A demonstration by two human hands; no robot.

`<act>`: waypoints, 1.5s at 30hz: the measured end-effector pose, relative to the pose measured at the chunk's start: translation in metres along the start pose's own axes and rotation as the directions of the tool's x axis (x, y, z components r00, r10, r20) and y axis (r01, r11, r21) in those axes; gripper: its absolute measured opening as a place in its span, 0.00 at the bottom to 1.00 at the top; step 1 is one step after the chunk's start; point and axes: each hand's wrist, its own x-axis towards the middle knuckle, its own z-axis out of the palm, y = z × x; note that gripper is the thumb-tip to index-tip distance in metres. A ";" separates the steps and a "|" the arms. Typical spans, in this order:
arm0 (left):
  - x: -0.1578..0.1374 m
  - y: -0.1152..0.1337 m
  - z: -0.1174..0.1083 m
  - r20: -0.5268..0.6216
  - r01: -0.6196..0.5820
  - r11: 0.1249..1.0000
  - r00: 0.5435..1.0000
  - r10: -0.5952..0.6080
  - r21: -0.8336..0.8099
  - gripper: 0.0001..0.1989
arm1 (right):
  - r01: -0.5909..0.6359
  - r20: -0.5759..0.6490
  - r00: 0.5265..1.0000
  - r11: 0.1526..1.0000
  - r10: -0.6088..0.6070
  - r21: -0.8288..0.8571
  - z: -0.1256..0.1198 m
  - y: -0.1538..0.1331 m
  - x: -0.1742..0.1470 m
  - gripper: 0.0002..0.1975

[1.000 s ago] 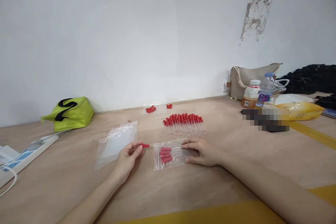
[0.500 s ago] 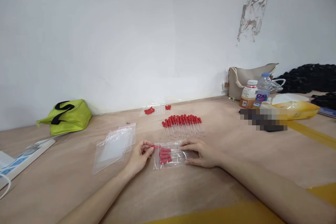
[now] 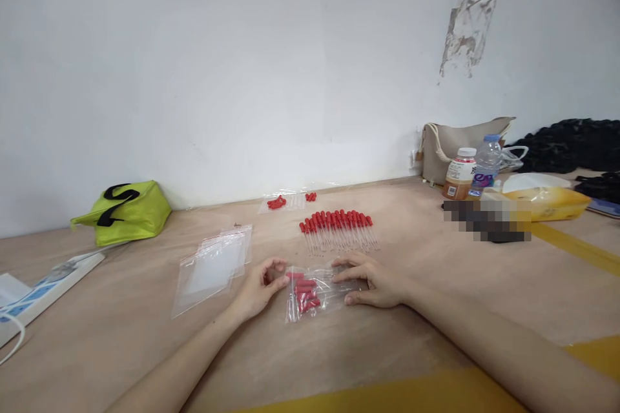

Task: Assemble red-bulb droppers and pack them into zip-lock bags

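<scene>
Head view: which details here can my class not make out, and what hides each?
All in the head view:
Dark item at right: blurred by mosaic squares.
Power strip: cut off by the left edge.
Right end of the zip bag: partly behind the right hand.
White-capped bottle: small print too tiny.
Whether the left hand touches the top red piece: too small.

The right hand (image 3: 372, 282) rests spread on a clear bag (image 3: 326, 303) of red-ended sticks (image 3: 306, 290); the left hand (image 3: 264, 285) is at its zip end, a row of similar sticks (image 3: 338, 218) beyond.
</scene>
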 end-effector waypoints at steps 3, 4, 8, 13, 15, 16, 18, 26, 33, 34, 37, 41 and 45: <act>0.006 0.002 -0.007 0.179 -0.148 0.988 0.974 0.141 0.030 0.19 | -0.012 -0.003 1.000 1.000 0.012 -0.003 0.000 0.000 0.000 0.23; 0.008 0.002 -0.009 0.240 -0.177 0.984 0.956 0.167 0.017 0.18 | -0.018 -0.004 1.000 1.000 0.018 -0.004 0.000 0.000 0.000 0.23; 0.012 -0.002 -0.009 0.280 -0.132 0.991 0.951 0.134 -0.027 0.15 | -0.042 -0.002 0.999 0.999 0.042 -0.005 0.001 0.000 -0.001 0.24; 0.008 -0.010 -0.009 0.230 -0.030 0.991 0.971 0.059 -0.130 0.14 | -0.083 -0.028 0.996 0.997 0.083 -0.001 0.001 0.000 -0.002 0.26; 0.007 -0.012 -0.012 0.259 -0.005 0.988 0.965 0.046 -0.155 0.14 | -0.081 -0.034 0.996 0.997 0.081 0.000 0.001 -0.001 -0.002 0.26; 0.006 -0.013 -0.015 0.280 0.000 0.986 0.959 0.047 -0.167 0.13 | -0.075 -0.037 0.996 0.997 0.075 0.001 0.000 -0.002 -0.002 0.26; 0.005 -0.014 -0.019 0.317 -0.004 0.981 0.946 0.065 -0.192 0.12 | -0.059 -0.035 0.998 0.998 0.059 0.003 -0.001 -0.004 -0.002 0.26; 0.007 -0.005 -0.017 0.367 -0.032 0.983 0.925 0.097 -0.179 0.13 | -0.052 0.004 0.999 0.999 0.052 0.007 0.000 -0.002 -0.001 0.24; 0.008 -0.014 -0.015 0.308 0.057 0.941 0.950 0.052 -0.334 0.12 | -0.052 0.002 0.999 0.999 0.052 -0.001 0.001 0.000 -0.001 0.25; 0.008 -0.014 -0.016 0.315 0.045 0.932 0.946 0.075 -0.359 0.12 | -0.052 0.003 0.999 0.999 0.052 -0.001 0.001 0.000 -0.001 0.26; 0.007 -0.012 -0.018 0.332 0.009 0.929 0.935 0.123 -0.369 0.12 | -0.041 0.006 0.999 0.999 0.041 0.008 0.001 0.000 -0.001 0.26; 0.004 -0.005 -0.015 0.292 -0.034 0.980 0.952 0.092 -0.198 0.12 | -0.061 0.002 0.998 0.998 0.061 0.013 0.000 -0.005 -0.001 0.27; 0.001 0.000 -0.011 0.283 -0.044 0.996 0.957 0.063 -0.074 0.14 | -0.114 -0.034 0.993 0.993 0.114 -0.002 0.004 -0.011 0.000 0.23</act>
